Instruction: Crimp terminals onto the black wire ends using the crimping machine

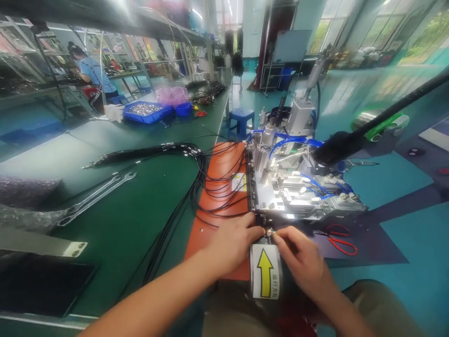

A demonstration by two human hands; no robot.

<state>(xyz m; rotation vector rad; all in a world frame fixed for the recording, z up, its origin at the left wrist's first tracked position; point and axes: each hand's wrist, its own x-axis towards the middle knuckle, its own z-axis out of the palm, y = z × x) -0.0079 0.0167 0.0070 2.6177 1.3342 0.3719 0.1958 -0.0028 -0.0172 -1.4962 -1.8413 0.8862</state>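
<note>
At the near end of the machine's black rail (250,182), my two hands meet fingertip to fingertip. My left hand (235,239) is closed, its thumb and forefinger pressed together at the rail; what lies between them is hidden. From the other side my right hand (304,258) pinches a small shiny metal part (270,232) between thumb and forefinger. Black cables (220,187) run over the orange plate (224,161) to the rail, several side by side. Just below my fingertips is a white label (265,271) with a yellow arrow.
The metal machine (291,182) with blue air hoses stands ahead right. Red-handled scissors (340,238) lie beside it. On the green table (115,224) are wrenches (98,196), a cable bundle (168,149) and a blue tray (147,112) of small parts. A person (93,77) sits farther left.
</note>
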